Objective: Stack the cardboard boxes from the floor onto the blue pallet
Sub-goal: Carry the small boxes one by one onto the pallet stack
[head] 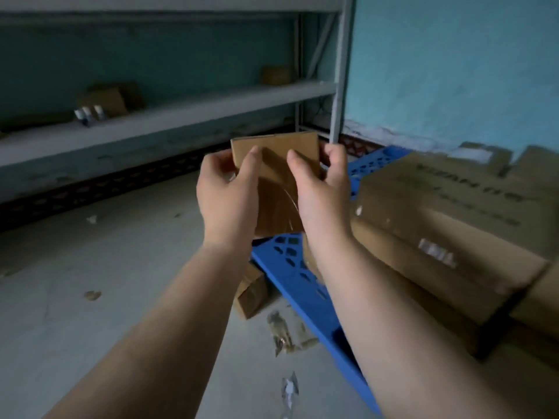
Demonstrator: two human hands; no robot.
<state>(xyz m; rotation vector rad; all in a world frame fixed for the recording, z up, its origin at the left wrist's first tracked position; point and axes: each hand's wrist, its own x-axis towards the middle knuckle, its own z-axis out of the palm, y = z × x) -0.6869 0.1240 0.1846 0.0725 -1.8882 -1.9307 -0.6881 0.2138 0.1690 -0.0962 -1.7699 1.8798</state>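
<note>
Grey concrete floor [106,267], littered with scraps; teal wall [453,71] at 1 o'clock; grey metal shelving [169,113] at 10 o'clock. Blue pallet [290,267] at 4 o'clock carries large cardboard boxes [438,225]. Small cardboard box [278,164] held mid-air, centre, above the pallet's near corner: left hand [227,189] and right hand [320,189] grip opposite sides. Another small box [251,293] on floor beside pallet.
</note>
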